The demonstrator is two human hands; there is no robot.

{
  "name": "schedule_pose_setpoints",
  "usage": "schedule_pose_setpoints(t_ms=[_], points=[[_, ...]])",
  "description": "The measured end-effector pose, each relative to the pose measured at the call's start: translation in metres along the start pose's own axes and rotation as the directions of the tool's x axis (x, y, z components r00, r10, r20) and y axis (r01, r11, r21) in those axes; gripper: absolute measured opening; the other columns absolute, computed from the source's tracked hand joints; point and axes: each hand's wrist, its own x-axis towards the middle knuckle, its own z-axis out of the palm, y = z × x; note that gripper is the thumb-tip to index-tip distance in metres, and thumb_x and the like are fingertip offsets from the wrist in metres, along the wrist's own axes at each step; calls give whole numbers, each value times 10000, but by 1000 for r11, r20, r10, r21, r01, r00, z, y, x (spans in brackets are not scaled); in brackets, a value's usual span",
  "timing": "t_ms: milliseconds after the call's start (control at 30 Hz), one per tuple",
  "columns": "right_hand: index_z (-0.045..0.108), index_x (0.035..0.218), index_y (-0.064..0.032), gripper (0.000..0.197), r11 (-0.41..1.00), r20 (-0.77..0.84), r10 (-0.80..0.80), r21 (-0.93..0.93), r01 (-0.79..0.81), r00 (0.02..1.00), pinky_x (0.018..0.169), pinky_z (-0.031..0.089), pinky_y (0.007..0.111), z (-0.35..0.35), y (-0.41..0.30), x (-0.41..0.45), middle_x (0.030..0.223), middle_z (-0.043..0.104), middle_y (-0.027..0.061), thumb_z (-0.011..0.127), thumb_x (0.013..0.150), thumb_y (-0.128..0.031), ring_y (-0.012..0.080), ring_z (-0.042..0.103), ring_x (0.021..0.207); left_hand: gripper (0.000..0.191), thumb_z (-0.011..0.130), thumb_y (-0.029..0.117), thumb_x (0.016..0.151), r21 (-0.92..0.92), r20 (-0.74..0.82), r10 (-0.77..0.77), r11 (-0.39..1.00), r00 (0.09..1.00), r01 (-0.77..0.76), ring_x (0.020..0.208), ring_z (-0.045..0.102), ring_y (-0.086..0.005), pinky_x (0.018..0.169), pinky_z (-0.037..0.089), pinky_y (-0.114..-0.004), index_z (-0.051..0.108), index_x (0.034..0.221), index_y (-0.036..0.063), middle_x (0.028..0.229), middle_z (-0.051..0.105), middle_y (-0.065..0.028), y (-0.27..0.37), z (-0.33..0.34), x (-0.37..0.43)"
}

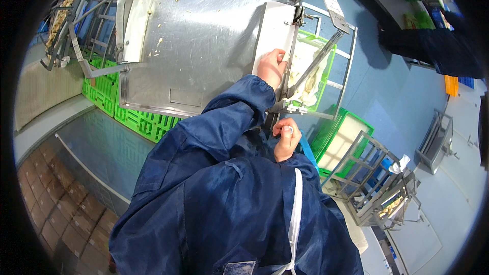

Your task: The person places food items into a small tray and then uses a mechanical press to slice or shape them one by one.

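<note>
My left hand (pixel 272 68) lies on the white board (pixel 274 26) along the right side of a stainless steel table (pixel 198 46). Its fingers bend beside a long dark metal bar (pixel 289 61); what is under them is hidden. Curled near my body, my right hand (pixel 285 139) closes around a small round light-coloured thing (pixel 291 130), mostly hidden by the fingers. Past the bar, a green plastic crate (pixel 332 65) holds pale, cloth-like or sheet-like material (pixel 311 72). A coil spring (pixel 334 42) on a metal rod slants above it. Small pale crumbs (pixel 160 40) dot the table.
A metal frame (pixel 350 61) surrounds the crate. Lower right stand another green crate (pixel 328 145) and a steel rack (pixel 359 164). Green plastic pallets (pixel 141 122) lie under the table. Another person's dark sleeve (pixel 431 46) shows at upper right. Stacked cartons (pixel 72 214) fill the lower left.
</note>
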Motion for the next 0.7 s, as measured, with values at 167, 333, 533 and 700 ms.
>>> schedule_pose_setpoints(t_ms=[167, 333, 533, 700], points=[[511, 689, 3, 339, 999, 0, -25, -26, 25, 1000, 467, 312, 235, -1, 9, 0, 566, 487, 33, 478, 834, -301, 93, 427, 511, 251, 631, 49, 729, 6, 8, -12, 1000, 1000, 12, 685, 566, -229, 646, 471, -313, 599, 979, 43, 755, 567, -95, 0, 0, 0], [512, 678, -2, 364, 983, 30, -91, -155, 94, 995, 476, 344, 257, -9, 41, -1, 562, 491, 44, 464, 835, -327, 118, 448, 506, 252, 635, 55, 733, -18, 22, -30, 999, 999, 30, 675, 562, -214, 636, 473, -308, 596, 981, 40, 762, 560, -89, 0, 0, -1], [525, 723, 10, 347, 975, 45, -93, -199, 100, 995, 527, 395, 283, -11, 31, -2, 595, 521, 71, 451, 848, -305, 152, 504, 559, 261, 630, 57, 741, -31, 48, -35, 999, 998, 37, 665, 565, -202, 629, 475, -310, 591, 998, 37, 766, 558, -86, -5, 1, 1], [543, 777, 12, 246, 1000, -98, 7, -23, -9, 995, 481, 368, 230, 13, -29, 3, 613, 537, 43, 468, 855, -210, 103, 477, 517, 266, 614, 54, 752, -2, 39, -43, 999, 998, 43, 665, 581, -191, 639, 477, -301, 594, 1017, 37, 762, 584, -86, -5, 2, 2]])
